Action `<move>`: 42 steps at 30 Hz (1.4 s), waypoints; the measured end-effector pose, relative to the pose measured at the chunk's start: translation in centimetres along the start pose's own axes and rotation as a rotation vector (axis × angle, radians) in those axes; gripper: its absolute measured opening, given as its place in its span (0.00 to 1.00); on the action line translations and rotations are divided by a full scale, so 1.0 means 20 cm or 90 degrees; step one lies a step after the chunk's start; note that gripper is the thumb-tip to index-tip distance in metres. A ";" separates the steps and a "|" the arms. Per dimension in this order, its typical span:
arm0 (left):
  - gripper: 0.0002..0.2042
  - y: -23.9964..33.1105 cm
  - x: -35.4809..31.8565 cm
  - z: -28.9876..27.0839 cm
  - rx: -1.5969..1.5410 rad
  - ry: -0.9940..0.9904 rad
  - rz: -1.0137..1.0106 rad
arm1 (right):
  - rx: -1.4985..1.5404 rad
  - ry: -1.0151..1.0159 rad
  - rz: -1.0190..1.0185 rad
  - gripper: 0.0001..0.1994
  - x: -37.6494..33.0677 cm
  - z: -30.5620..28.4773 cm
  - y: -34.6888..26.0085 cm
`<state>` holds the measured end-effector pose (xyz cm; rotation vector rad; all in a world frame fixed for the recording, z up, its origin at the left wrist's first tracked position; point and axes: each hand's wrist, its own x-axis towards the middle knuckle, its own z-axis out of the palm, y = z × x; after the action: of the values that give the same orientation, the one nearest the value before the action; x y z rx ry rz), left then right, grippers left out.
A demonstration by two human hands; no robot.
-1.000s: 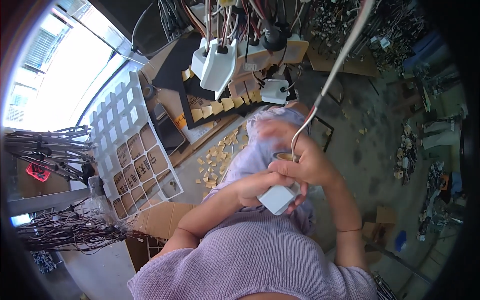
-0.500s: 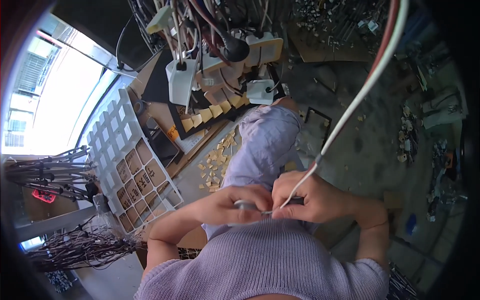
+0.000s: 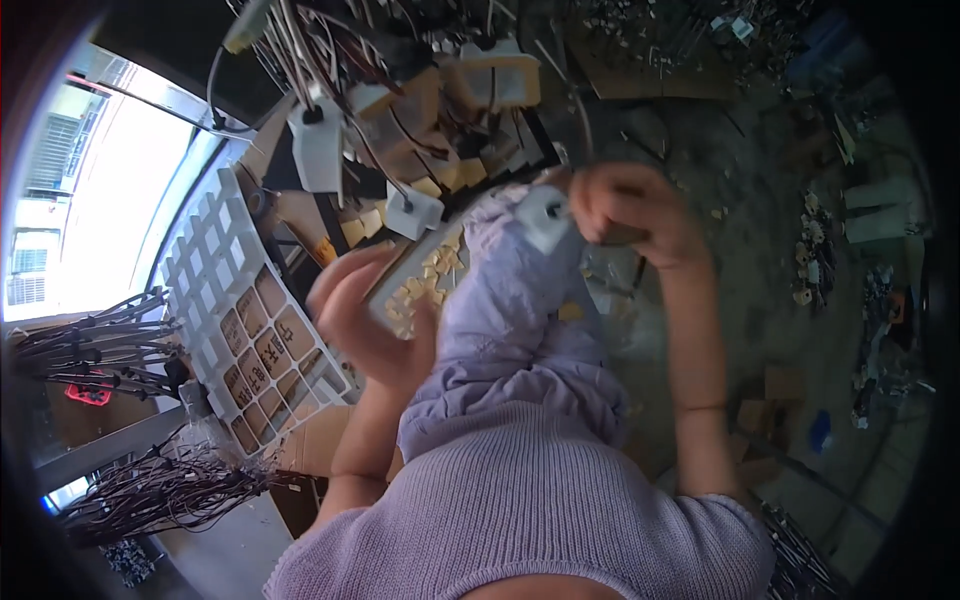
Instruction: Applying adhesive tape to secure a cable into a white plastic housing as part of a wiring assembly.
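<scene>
Head view: the right hand (image 3: 628, 215) is raised ahead of the body with its fingers curled inward, and the fingertips are brought up to the edge of a white block (image 3: 538, 230). Because that area is blurred, it cannot be told whether the block, its cord or neither is gripped. The left hand (image 3: 370, 325) is held well apart, its fingers bent and its thumb spread wide, and nothing is seen in its grasp.

The block is judged to be light and stiff, with a smooth, somewhat slippery shell that might be cracked by a hard knock. It is best taken by two opposite flat sides, so that no strain is put on the dark cord entry (image 3: 553, 210). It is placed just to the left of the right fingertips, above the lavender trousers (image 3: 510, 310), and farther forward and to the right of the left hand.

Beyond the hands, a smaller white box (image 3: 413, 212) and a tapered white housing (image 3: 316, 155) are hung on cords. Yellow pieces (image 3: 437, 265) are scattered past the left hand. Farther left, a white grid tray (image 3: 212, 262) is set at a slant, flanked by dark cable bundles (image 3: 90, 330).
</scene>
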<state>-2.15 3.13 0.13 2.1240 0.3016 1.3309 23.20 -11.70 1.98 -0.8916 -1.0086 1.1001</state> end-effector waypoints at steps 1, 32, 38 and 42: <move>0.31 0.07 0.02 0.06 -0.094 -0.095 -0.077 | 0.051 -0.054 0.044 0.16 -0.05 0.03 -0.07; 0.32 0.15 -0.10 0.43 -0.398 -0.387 -0.379 | -0.357 0.296 0.148 0.31 -0.34 0.34 -0.04; 0.33 0.15 -0.09 0.40 -0.373 -0.396 -0.308 | -0.475 0.091 0.147 0.29 -0.30 0.27 -0.10; 0.32 0.16 -0.08 0.39 -0.346 -0.382 -0.323 | -0.449 0.032 0.122 0.30 -0.29 0.22 -0.07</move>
<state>3.52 -3.13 -1.51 1.7139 0.1770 0.3888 18.62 -17.27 3.56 -1.5991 -1.3149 0.8700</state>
